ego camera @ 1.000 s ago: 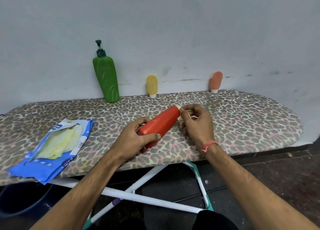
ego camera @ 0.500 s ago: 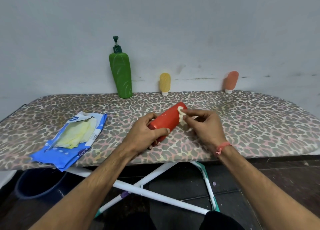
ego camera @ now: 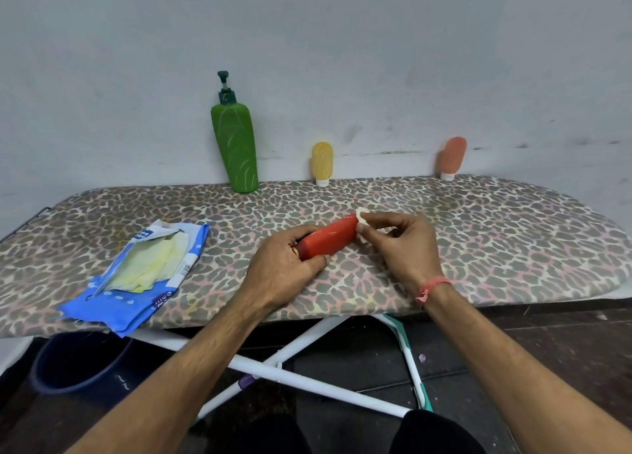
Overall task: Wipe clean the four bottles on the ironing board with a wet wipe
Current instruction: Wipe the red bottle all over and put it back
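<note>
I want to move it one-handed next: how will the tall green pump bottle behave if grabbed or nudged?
The green pump bottle stands tall on a narrow base and tilts toward the wall, so a nudge would probably tip it. Its body looks like stiff plastic, likely firm to grip. How full or heavy it is cannot be told.

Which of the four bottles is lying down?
The red bottle, gripped in the left hand at mid-board. The green pump bottle, yellow bottle and orange bottle stand by the wall.

Glossy smooth plastic on the red bottle (ego camera: 328, 239), shiny green pump bottle (ego camera: 236, 149), matt soft-looking yellow tube (ego camera: 322, 161) and orange tube (ego camera: 452, 156), leopard-print cloth over the ironing board (ego camera: 496, 234), crinkly glossy blue wipe packet (ego camera: 136, 282), white painted metal legs (ego camera: 307, 381).
</note>
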